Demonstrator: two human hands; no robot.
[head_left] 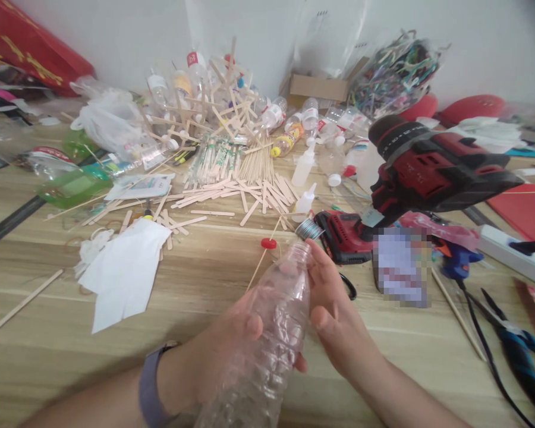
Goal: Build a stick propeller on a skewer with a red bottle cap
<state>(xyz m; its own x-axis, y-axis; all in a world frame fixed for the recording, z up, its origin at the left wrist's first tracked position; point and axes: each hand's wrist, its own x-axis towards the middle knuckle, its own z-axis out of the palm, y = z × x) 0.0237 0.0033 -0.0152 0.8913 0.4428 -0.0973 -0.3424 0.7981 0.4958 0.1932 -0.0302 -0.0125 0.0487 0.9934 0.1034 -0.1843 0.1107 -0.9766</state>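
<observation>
A clear plastic bottle (279, 333) without a cap is tilted in front of me, its open neck pointing away and its base cut off by the lower frame edge. Wrapped round the ribbed body is my left hand (232, 339), thumb on top and a fingertip showing on the far side. My right hand (332, 303) is at the neck and shoulder, its fingers against the right side and partly behind the plastic; its thumb stands apart. Just beyond the neck are a red cap (268, 243) on a thin stick and a spool of wire (309, 227).
A red and black cordless drill (423, 172) stands at right, near pliers (512, 345), a blue glue gun (461, 261) and a power strip (512, 252). Craft sticks (223, 193), glue bottles (303, 166) and several plastic bottles (310, 116) fill the back. White paper (125, 273) lies left.
</observation>
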